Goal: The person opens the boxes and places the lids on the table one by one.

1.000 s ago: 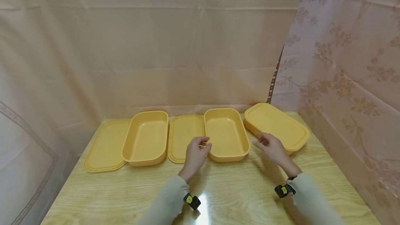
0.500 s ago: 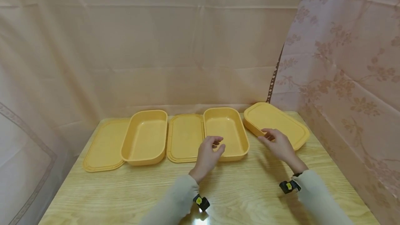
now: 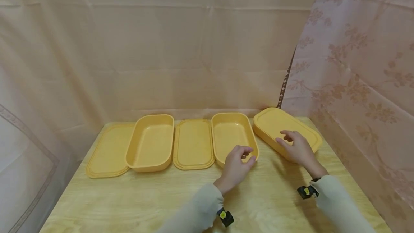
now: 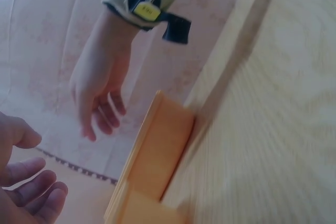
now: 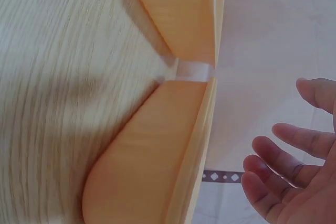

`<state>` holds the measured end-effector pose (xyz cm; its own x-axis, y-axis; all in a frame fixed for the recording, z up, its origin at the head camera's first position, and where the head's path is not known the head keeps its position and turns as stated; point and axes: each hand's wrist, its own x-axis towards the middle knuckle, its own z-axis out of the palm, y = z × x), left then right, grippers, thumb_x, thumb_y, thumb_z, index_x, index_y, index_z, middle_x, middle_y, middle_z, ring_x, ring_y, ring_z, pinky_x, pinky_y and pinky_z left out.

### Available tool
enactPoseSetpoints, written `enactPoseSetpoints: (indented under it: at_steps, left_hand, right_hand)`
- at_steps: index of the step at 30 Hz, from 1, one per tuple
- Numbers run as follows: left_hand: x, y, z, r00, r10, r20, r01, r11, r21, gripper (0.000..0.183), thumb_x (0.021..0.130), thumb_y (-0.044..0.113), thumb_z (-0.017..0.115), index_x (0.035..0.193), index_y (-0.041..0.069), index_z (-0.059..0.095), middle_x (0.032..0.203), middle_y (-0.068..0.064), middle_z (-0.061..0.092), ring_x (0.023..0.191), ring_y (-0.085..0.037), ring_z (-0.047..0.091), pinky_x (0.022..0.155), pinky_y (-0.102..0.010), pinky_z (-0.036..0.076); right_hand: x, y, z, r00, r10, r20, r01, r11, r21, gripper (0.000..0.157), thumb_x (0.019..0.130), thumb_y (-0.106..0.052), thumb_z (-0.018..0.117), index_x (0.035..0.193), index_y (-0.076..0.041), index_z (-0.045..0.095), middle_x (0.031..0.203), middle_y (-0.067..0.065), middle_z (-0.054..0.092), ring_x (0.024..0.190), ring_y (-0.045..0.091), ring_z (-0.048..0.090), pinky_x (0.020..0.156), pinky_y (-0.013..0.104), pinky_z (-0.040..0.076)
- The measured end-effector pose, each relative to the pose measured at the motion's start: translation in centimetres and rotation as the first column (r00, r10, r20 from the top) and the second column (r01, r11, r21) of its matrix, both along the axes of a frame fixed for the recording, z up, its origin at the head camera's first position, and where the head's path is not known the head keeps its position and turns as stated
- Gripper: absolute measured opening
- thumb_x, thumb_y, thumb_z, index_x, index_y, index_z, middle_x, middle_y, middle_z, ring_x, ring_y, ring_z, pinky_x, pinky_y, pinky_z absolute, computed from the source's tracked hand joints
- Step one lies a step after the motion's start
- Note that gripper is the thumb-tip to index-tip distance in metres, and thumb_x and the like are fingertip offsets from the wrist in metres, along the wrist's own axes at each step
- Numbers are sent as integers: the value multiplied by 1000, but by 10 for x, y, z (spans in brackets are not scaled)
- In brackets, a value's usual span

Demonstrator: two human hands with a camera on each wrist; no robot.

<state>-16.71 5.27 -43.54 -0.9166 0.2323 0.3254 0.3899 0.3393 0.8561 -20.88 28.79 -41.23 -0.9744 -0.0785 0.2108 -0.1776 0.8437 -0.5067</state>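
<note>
My left hand [image 3: 237,164] hovers over the near right corner of an uncovered yellow box [image 3: 229,132], fingers loosely bent with nothing between them. Over the near left side of a lidded yellow box [image 3: 275,125], my right hand [image 3: 299,148] hangs with relaxed, parted fingers and holds nothing. That lidded box sits at an angle on the right of the table. In the right wrist view, the right fingers [image 5: 268,156] stand apart from the lidded box's wall [image 5: 147,156]. The left wrist view has both hands above the box tops.
Left of the uncovered box lies a loose yellow lid [image 3: 194,143]. Farther left stand a second uncovered box [image 3: 152,146] and another flat lid [image 3: 110,150]. All rest on a wooden table [image 3: 129,204]. A beige curtain [image 3: 161,53] hangs behind, and a floral one [image 3: 362,82] at the right.
Both hands have shifted rightward. The left came from over the middle lid to the uncovered box's near right corner; the right came over the lidded box. Boxes and lids stay put.
</note>
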Motion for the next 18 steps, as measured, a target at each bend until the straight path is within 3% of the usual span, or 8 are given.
enactPoseSetpoints:
  at_steps: [10, 18]
  left_hand:
    - [12, 37, -1, 991, -98, 86, 100, 995, -17, 23, 94, 20, 63, 114, 9, 67, 109, -6, 65, 98, -12, 61, 85, -18, 51]
    - [19, 67, -6, 950, -137, 281, 130, 991, 43, 20, 92, 23, 65, 109, 12, 68, 100, 4, 67, 84, 2, 60, 73, -13, 50]
  right_hand:
    - [0, 17, 9, 999, -41, -6, 41, 997, 68, 57, 99, -41, 53, 131, 6, 54, 111, 31, 58, 98, 45, 56, 77, 55, 47]
    - [0, 37, 6, 997, -79, 0, 79, 994, 79, 60, 99, -43, 52, 131, 9, 52, 116, 34, 56, 103, 48, 55, 80, 59, 47]
